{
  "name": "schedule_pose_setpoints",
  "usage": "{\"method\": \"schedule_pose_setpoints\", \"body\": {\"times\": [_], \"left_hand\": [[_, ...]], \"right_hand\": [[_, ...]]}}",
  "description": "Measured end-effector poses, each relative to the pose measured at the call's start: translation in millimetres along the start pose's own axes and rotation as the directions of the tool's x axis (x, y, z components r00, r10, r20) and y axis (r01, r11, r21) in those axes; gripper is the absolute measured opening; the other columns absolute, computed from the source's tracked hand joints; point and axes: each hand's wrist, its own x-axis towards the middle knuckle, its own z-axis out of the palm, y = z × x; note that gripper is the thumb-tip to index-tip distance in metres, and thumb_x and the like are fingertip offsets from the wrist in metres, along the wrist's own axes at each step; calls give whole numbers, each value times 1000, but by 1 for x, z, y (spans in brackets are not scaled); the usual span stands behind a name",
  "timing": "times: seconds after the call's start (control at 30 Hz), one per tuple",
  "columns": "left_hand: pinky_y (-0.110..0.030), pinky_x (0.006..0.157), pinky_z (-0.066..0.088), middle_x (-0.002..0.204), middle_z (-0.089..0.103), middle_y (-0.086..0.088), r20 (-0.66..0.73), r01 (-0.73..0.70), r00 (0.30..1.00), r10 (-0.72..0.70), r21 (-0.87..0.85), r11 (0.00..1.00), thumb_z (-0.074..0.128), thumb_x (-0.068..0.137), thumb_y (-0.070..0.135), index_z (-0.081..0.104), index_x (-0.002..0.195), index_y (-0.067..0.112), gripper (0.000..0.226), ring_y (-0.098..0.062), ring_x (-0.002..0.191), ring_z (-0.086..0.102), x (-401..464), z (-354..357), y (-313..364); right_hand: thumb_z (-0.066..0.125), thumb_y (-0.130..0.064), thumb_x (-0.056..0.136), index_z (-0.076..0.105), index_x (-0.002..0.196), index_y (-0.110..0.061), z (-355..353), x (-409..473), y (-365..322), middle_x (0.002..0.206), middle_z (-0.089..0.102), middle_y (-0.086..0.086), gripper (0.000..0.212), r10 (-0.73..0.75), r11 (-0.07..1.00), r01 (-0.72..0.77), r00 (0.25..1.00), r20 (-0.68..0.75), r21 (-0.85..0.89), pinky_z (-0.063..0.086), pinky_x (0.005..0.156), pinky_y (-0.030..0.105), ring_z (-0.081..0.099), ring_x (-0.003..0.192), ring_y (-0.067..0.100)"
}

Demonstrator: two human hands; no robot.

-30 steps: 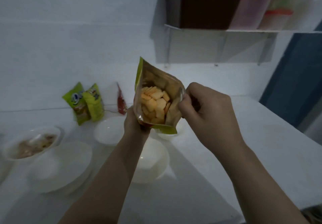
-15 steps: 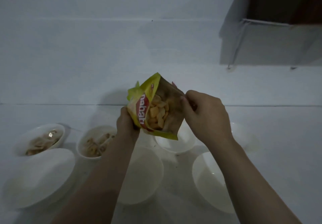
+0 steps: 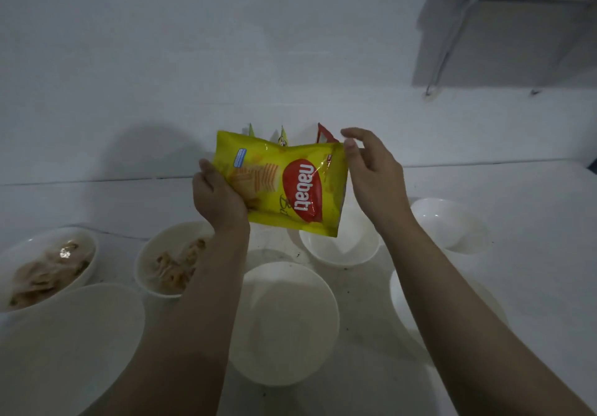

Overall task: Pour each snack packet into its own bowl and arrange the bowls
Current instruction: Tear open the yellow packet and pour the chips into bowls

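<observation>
White glazed bowls, empty, nearest the viewer: one large bowl (image 3: 61, 347) at lower left, one bowl (image 3: 284, 322) at centre between the two forearms, one partly hidden behind the right forearm (image 3: 399, 299). All stand on a white bench (image 3: 533, 286) with dark specks around the bowls.

Middle row, left to right: a bowl of pale brown snack pieces (image 3: 45, 267) at the far left; a second filled bowl (image 3: 164, 260), its right side covered by the left forearm; an empty bowl (image 3: 339, 247) directly under the packet's lower corner; a further empty bowl (image 3: 439, 221) off to the right, well apart from the others.

Yellow snack packet (image 3: 284, 186), held in the air above the middle row. Printed front faces the camera (red oval logo, lettering running top to bottom). Long axis runs left to right, tilted, the right end dipping toward the empty bowl below. Which end is open cannot be told.

Left hand (image 3: 219, 199): closed on the packet's left end, thumb on the front face. Right hand (image 3: 374, 173): fingers loosely spread, fingertips at the packet's upper right corner; actual grip cannot be told.

Behind the packet, against the white wall: tips of further packets, two green-yellow (image 3: 282, 136) and one red (image 3: 324, 134).
</observation>
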Motion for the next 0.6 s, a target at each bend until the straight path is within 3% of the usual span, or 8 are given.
{"method": "schedule_pose_setpoints", "body": {"times": [0.1,0.2,0.43,0.5,0.6], "left_hand": [[-16,57,33,66,45,8,7,-98,995,98,20,995,36,105,35,42,69,17,40,-2,59,44,-4,1,-2],[-22,60,29,62,42,8,29,-195,980,194,11,981,37,105,30,44,76,8,37,-10,57,38,-12,2,2],[-25,59,26,58,39,9,114,-345,932,343,-4,939,39,104,27,38,74,12,33,-8,59,36,-20,6,10],[-25,58,26,58,39,9,137,-362,923,360,-5,932,39,104,28,38,75,12,33,-4,55,41,-19,7,10],[-25,55,25,57,38,9,162,-392,908,385,9,920,39,104,27,36,73,11,35,4,54,44,-18,8,11]], "right_hand": [[46,-14,100,68,100,-20,3,7,18,76,63,-18,23,-16,995,10,998,-65,-96,38,59,4,54,63,-11],[47,-13,100,69,101,-18,1,10,33,81,64,-18,23,-45,982,27,995,-93,-187,36,64,0,56,72,-11],[45,-7,99,66,100,-12,-5,16,54,76,62,-1,22,3,948,-13,999,-32,-318,35,54,6,53,68,15],[45,-4,97,66,100,-13,-4,18,57,76,62,0,23,-4,940,-4,1000,-21,-341,42,59,15,56,70,20],[44,2,91,66,97,-13,0,20,58,77,65,4,28,-9,944,4,1000,-14,-329,55,70,41,63,74,29]]}}
